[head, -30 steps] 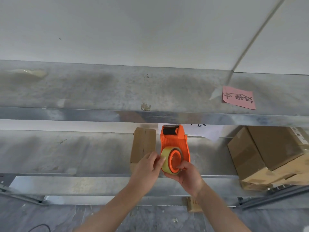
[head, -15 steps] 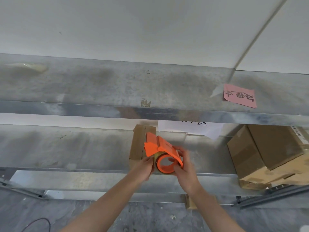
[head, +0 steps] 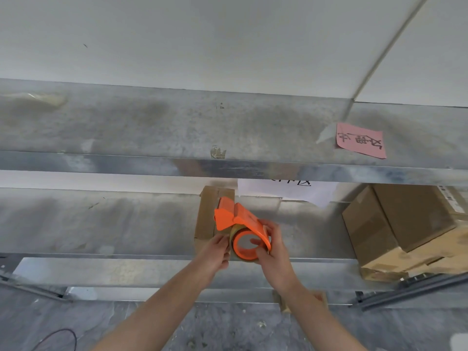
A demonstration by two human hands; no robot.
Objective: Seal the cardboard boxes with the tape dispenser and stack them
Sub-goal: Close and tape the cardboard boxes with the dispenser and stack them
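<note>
Tipping the tape dispenser (head: 238,219) over from its upright pose of a second ago, I now have its blade end pointing up and away from my fingertips; I read this as hunting for the loose tape end, with sealing not yet begun. My right hand (head: 274,252) curls round the orange hub and my left hand (head: 215,252) pinches the roll's near edge. The narrow cardboard box (head: 206,216) stands just beyond my fingers on the lower shelf (head: 126,269). The upper shelf lip (head: 152,163) hangs close above, so headroom is tight; open room runs left of my left fingers, with stacked boxes (head: 405,224) well off to the right
</note>
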